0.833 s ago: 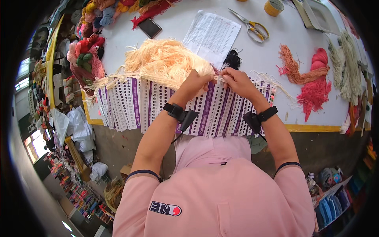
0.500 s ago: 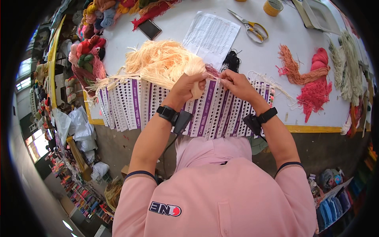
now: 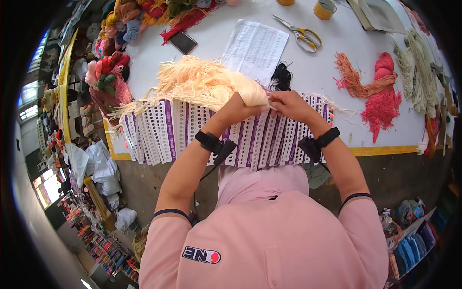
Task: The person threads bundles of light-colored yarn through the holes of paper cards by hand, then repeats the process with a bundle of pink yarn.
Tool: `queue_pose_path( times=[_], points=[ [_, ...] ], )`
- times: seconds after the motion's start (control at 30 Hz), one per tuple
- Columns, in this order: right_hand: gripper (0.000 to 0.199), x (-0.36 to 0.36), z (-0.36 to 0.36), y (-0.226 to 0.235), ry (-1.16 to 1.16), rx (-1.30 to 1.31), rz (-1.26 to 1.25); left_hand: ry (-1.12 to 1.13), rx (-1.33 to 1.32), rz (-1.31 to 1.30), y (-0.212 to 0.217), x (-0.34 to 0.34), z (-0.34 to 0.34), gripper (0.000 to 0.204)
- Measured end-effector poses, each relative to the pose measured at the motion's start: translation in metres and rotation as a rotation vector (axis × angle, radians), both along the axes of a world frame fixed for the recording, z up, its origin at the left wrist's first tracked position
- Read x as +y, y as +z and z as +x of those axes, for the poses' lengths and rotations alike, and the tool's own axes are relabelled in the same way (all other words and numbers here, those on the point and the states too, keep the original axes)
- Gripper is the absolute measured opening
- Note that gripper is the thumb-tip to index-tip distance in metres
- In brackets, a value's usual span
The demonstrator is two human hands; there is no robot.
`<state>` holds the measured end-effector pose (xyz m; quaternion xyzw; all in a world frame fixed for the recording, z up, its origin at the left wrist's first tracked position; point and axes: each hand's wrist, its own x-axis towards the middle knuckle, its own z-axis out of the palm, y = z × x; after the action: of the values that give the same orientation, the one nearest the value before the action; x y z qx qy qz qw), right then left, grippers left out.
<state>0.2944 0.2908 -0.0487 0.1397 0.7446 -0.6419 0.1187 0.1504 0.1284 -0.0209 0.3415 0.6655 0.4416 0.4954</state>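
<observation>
A thick bundle of cream thread [image 3: 192, 79] lies across the top of a row of white-and-purple punched cards [image 3: 180, 125]. The cards overhang the table's near edge. My left hand [image 3: 240, 109] is closed around the smooth right end of the bundle. Right beside it, my right hand [image 3: 292, 106] has thumb and fingers pinched at the end of the cream thread, over a card's upper end. The exact grip is partly hidden by the fingers. Behind my right hand lies a small bunch of black thread [image 3: 281, 77].
A printed sheet [image 3: 255, 48], yellow-handled scissors [image 3: 306, 37], a phone [image 3: 183, 43] and a tape roll [image 3: 325, 8] lie farther back. Orange thread [image 3: 353, 77], pink thread [image 3: 382, 108] and pale green hanks [image 3: 417, 79] are at right. Coloured skeins [image 3: 108, 72] crowd the left.
My left hand has moved right with the cream bundle, bringing its end up against my right hand. The reddish thread behind my hands is now mostly covered. The view has shifted slightly.
</observation>
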Motion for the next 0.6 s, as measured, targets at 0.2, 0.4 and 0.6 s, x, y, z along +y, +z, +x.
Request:
queue_pose_path(
  times=[0.2, 0.4, 0.6],
  points=[
    [0.011, -0.004, 0.012, -0.01, -0.147, -0.088, 0.057, 0.413, -0.551, 0.137, 0.059, -0.049, -0.076, 0.032],
    [0.014, -0.015, 0.004, -0.018, -0.137, -0.044, 0.188, 0.902, -0.207, 0.576, 0.066, -0.138, -0.22, 0.035],
    [0.016, -0.035, 0.027, 0.009, -0.344, 0.044, 0.365, 0.799, 0.356, 0.677, 0.177, -0.131, -0.252, 0.029]
  ],
)
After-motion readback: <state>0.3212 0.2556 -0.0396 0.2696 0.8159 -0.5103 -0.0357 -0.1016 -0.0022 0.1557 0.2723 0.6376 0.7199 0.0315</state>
